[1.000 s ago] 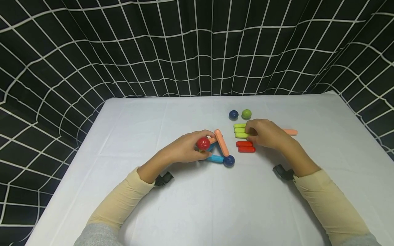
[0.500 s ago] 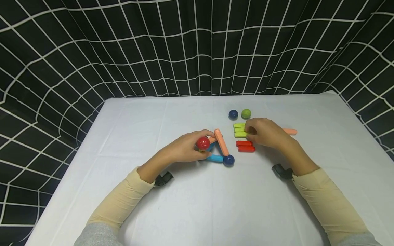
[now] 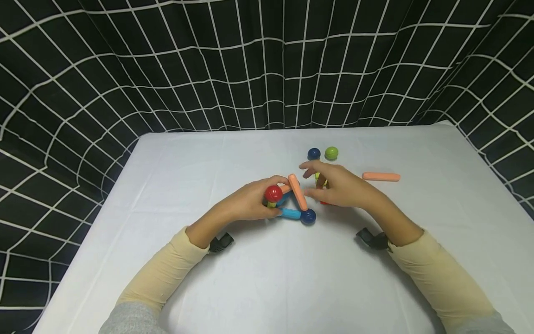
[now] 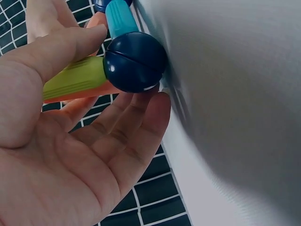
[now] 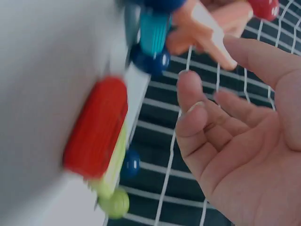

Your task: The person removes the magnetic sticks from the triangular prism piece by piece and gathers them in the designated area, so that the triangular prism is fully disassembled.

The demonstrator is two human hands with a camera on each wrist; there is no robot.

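Note:
My left hand (image 3: 252,202) grips a small frame of building rods and balls on the white table. A red ball (image 3: 273,193) tops it, over a lime rod (image 4: 75,75). At its right side an orange rod (image 3: 297,191) leans upward; a light blue rod (image 3: 290,213) lies low and ends at a dark blue ball (image 3: 308,216). In the left wrist view, the thumb lies over the frame with the fingers beneath. My right hand (image 3: 340,185), fingers spread and holding nothing visible, hovers just right of the leaning orange rod. Whether it touches that rod is unclear.
Behind the right hand lie a loose dark blue ball (image 3: 314,153) and a lime ball (image 3: 331,153). A single orange rod (image 3: 381,176) rests to the right. Red rods (image 5: 96,127) and lime rods are mostly covered by the right hand in the head view. A gridded black curtain borders the table.
The right hand has left the loose lime rods and moved left toward the frame, its fingers spreading. The loose orange rod is now fully exposed. The left hand keeps its grip almost unmoved.

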